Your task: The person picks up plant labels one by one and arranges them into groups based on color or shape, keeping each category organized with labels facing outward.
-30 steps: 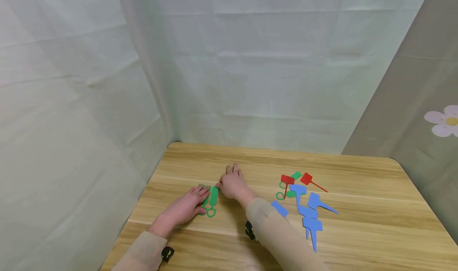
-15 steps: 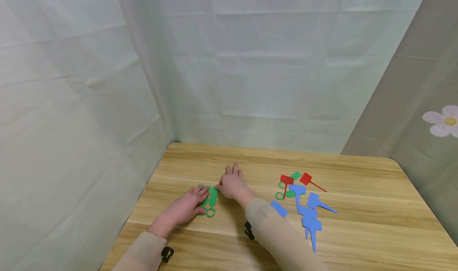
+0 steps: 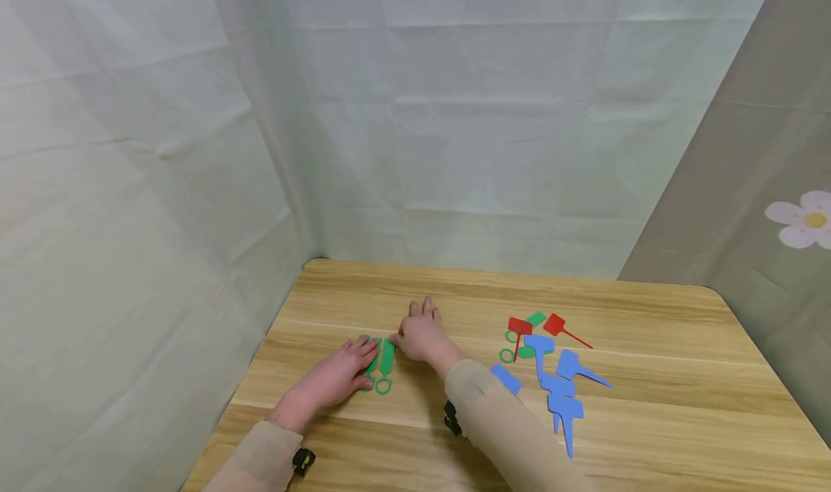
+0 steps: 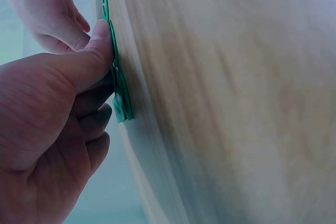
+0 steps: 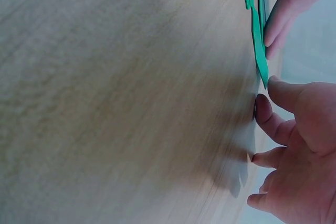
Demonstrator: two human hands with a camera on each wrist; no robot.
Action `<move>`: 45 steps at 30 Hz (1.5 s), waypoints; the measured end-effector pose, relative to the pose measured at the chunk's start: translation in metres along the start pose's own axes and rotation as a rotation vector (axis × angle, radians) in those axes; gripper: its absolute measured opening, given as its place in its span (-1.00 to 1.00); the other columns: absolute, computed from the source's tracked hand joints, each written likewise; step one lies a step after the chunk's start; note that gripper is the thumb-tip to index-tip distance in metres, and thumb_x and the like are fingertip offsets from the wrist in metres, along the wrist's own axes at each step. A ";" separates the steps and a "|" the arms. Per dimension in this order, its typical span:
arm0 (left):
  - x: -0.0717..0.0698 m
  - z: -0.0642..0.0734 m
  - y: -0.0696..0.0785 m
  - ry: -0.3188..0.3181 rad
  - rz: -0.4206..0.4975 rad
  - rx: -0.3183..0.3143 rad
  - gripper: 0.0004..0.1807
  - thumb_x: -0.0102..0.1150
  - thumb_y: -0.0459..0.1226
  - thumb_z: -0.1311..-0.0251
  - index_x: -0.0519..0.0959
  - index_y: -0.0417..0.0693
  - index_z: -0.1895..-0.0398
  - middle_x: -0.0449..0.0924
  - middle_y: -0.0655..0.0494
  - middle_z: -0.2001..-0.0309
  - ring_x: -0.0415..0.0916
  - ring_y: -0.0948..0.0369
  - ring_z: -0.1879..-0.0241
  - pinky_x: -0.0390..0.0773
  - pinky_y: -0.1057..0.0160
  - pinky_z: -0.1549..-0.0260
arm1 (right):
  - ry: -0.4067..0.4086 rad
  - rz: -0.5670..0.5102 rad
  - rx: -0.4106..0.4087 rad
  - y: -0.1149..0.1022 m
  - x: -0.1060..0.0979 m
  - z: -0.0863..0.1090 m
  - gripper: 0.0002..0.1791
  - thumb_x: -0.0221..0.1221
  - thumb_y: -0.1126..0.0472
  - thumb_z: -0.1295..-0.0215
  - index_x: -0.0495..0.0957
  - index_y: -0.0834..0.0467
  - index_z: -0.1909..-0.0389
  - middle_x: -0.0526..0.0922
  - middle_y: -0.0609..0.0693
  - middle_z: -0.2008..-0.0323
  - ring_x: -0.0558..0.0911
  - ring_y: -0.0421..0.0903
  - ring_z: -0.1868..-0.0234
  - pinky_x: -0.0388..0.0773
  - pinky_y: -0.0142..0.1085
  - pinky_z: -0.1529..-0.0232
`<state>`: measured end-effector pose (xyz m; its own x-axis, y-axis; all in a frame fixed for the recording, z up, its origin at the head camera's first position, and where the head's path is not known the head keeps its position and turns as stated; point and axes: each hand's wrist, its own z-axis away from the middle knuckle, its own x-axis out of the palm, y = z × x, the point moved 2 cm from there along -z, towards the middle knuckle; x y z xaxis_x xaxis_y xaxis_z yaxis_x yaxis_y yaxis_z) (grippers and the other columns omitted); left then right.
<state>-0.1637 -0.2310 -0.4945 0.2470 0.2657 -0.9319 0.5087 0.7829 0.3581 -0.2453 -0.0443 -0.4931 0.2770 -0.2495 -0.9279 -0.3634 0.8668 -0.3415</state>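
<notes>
Two or more green plant labels with ring ends lie flat at the left of the table. My left hand (image 3: 340, 373) rests on the left green label (image 3: 373, 366), partly covering it, fingers stretched forward; in the left wrist view its thumb (image 4: 100, 43) presses on the green plastic. Beside it lies the right green label (image 3: 387, 357), ring toward me. At its far end the thumb of my right hand (image 3: 424, 335) touches or nearly touches the tip, as the right wrist view shows, with the other fingers spread on the wood.
To the right on the wooden table (image 3: 682, 376) lie several blue T-shaped plant labels (image 3: 567, 407), two red ones (image 3: 555, 324) and two green ringed ones (image 3: 534, 352), some overlapping. My right sleeve (image 3: 506, 420) partly covers a blue label (image 3: 506, 379). Pale cloth (image 3: 480, 153) hangs behind.
The right green label shifts very slightly under the hands. Both hands stay in almost the same place, and the labels at the right lie as before.
</notes>
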 end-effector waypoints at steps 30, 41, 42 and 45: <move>0.003 0.000 0.003 0.077 -0.075 0.036 -0.20 0.42 -0.14 -0.35 0.40 -0.47 -0.49 0.37 -0.34 -0.51 0.21 -0.27 -0.56 0.20 -0.23 -0.54 | 0.043 -0.041 -0.039 0.004 -0.009 0.003 -0.52 0.13 -0.17 -0.63 0.82 0.14 0.07 0.34 0.36 -0.53 -0.01 0.51 -0.63 0.06 0.28 -0.60; 0.007 -0.008 0.013 0.035 -0.055 0.021 -0.19 0.35 -0.07 -0.44 0.35 -0.42 -0.54 0.31 -0.30 -0.56 0.14 -0.23 -0.60 0.12 -0.21 -0.57 | 0.092 -0.062 -0.052 0.033 -0.029 0.014 -0.59 0.10 -0.14 -0.67 0.73 0.03 0.26 0.54 0.24 -0.41 0.07 0.39 -0.65 0.02 0.32 -0.60; 0.008 -0.008 0.013 0.032 -0.057 0.023 -0.20 0.35 -0.08 -0.44 0.35 -0.42 -0.54 0.31 -0.30 -0.56 0.14 -0.23 -0.60 0.12 -0.21 -0.57 | 0.089 -0.069 -0.047 0.035 -0.030 0.015 -0.59 0.09 -0.13 -0.67 0.73 0.02 0.26 0.52 0.25 -0.42 0.06 0.37 -0.66 0.00 0.32 -0.60; 0.009 -0.009 0.013 0.015 -0.063 0.023 -0.21 0.34 -0.08 -0.45 0.35 -0.42 -0.54 0.29 -0.29 -0.57 0.13 -0.23 -0.60 0.11 -0.21 -0.58 | 0.086 -0.092 -0.035 0.041 -0.036 0.018 -0.59 0.09 -0.12 -0.68 0.73 0.04 0.24 0.46 0.30 -0.47 0.05 0.36 -0.67 -0.03 0.32 -0.61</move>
<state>-0.1622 -0.2139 -0.4991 0.2018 0.2253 -0.9532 0.5417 0.7851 0.3003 -0.2538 0.0074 -0.4713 0.2337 -0.3646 -0.9014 -0.3715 0.8232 -0.4293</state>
